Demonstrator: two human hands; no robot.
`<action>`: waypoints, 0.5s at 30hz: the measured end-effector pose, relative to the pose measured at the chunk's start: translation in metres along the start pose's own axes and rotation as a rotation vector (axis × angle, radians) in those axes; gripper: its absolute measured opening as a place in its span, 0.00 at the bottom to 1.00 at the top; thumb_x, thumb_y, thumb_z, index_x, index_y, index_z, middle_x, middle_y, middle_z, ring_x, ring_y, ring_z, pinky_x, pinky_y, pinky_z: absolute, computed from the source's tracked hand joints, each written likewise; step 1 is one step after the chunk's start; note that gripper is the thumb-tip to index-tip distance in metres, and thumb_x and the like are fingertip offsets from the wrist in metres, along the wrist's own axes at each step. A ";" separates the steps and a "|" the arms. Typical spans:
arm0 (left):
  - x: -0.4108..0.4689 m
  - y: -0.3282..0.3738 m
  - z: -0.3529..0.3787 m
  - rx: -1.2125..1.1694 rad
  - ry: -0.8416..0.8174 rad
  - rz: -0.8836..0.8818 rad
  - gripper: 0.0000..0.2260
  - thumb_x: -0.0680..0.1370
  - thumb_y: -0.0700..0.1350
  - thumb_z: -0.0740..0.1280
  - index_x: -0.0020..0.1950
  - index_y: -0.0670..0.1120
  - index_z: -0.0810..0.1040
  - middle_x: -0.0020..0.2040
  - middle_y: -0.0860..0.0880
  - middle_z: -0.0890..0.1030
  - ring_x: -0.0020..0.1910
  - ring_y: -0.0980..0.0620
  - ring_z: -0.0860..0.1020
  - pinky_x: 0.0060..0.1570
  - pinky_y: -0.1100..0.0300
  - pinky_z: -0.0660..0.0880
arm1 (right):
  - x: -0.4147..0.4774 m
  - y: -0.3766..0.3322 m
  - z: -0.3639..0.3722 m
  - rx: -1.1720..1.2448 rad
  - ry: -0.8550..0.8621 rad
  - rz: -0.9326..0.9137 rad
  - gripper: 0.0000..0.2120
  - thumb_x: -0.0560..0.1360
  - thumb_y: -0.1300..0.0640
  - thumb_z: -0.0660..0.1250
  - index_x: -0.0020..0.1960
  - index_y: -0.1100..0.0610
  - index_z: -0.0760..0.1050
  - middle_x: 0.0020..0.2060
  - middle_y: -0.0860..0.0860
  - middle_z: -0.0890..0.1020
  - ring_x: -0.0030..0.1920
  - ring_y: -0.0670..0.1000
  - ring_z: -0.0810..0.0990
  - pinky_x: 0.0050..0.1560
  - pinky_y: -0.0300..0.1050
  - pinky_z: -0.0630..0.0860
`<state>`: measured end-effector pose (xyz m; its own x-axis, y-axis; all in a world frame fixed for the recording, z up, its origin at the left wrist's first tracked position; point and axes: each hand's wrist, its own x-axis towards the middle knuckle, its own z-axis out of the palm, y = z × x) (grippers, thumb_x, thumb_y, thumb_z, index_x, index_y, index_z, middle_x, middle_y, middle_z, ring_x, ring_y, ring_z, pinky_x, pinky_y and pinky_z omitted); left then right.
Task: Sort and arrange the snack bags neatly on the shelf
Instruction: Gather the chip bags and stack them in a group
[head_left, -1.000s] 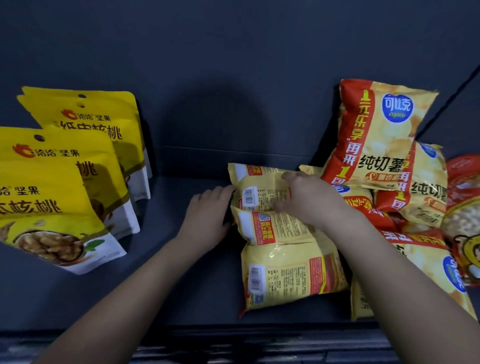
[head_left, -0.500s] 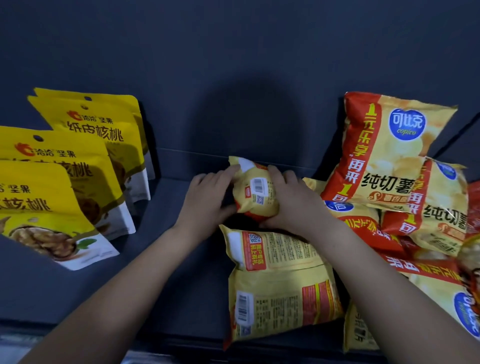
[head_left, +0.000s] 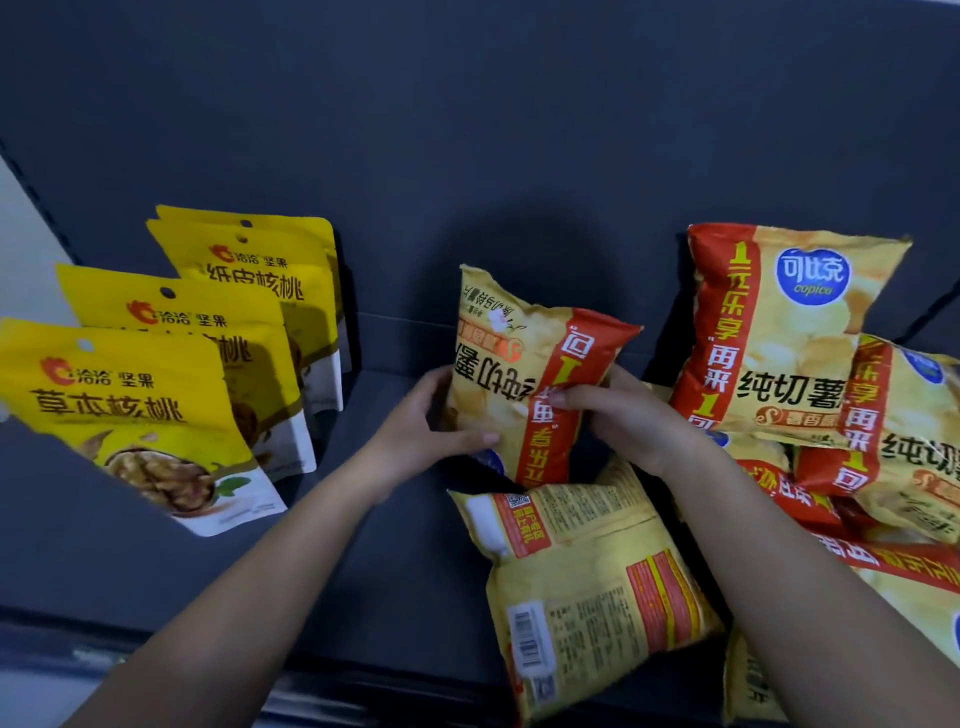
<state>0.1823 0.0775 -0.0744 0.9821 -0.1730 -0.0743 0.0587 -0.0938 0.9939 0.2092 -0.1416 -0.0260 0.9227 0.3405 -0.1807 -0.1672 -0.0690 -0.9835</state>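
Both hands hold one yellow-and-red chip bag (head_left: 524, 364) upside down, front facing me, above the dark shelf (head_left: 218, 561). My left hand (head_left: 426, 431) grips its left lower edge, thumb across the front. My right hand (head_left: 623, 415) grips its right side. Two more chip bags lie back side up in front: one (head_left: 566, 519) partly under the other (head_left: 592, 623). An upright chip bag (head_left: 779, 332) leans at the back right over a pile of chip bags (head_left: 893, 467).
Several yellow walnut pouches (head_left: 140, 415) stand in a row at the left, the rearmost (head_left: 260, 280) near the back wall. The shelf's front lip (head_left: 363, 691) runs along the bottom. Bare shelf floor lies between the pouches and the chip bags.
The held bag has been turned from back side out to front side out, upside down, and raised more upright. Both hands stayed on it.
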 end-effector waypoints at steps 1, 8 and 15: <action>0.000 -0.003 0.000 -0.013 0.022 -0.005 0.39 0.58 0.50 0.80 0.66 0.54 0.67 0.60 0.53 0.78 0.60 0.54 0.77 0.56 0.59 0.77 | 0.001 0.001 0.001 0.032 0.044 0.009 0.22 0.67 0.64 0.69 0.60 0.55 0.73 0.53 0.53 0.83 0.58 0.55 0.79 0.59 0.48 0.73; -0.006 0.000 0.002 -0.139 0.059 -0.033 0.34 0.61 0.46 0.79 0.63 0.51 0.66 0.59 0.49 0.78 0.54 0.54 0.80 0.47 0.58 0.80 | -0.002 -0.005 0.017 -0.158 0.015 0.056 0.33 0.71 0.58 0.73 0.69 0.46 0.59 0.58 0.46 0.78 0.58 0.47 0.77 0.58 0.47 0.74; -0.005 0.012 -0.003 -0.194 0.156 0.063 0.37 0.56 0.51 0.80 0.61 0.54 0.67 0.58 0.52 0.78 0.55 0.52 0.80 0.50 0.53 0.80 | 0.001 -0.012 0.039 0.011 0.224 -0.152 0.40 0.59 0.56 0.79 0.67 0.54 0.65 0.55 0.51 0.82 0.52 0.49 0.83 0.50 0.47 0.80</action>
<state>0.1787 0.0802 -0.0615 0.9998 -0.0173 -0.0135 0.0152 0.1049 0.9944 0.1984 -0.1044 -0.0145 0.9912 0.1300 -0.0257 -0.0230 -0.0221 -0.9995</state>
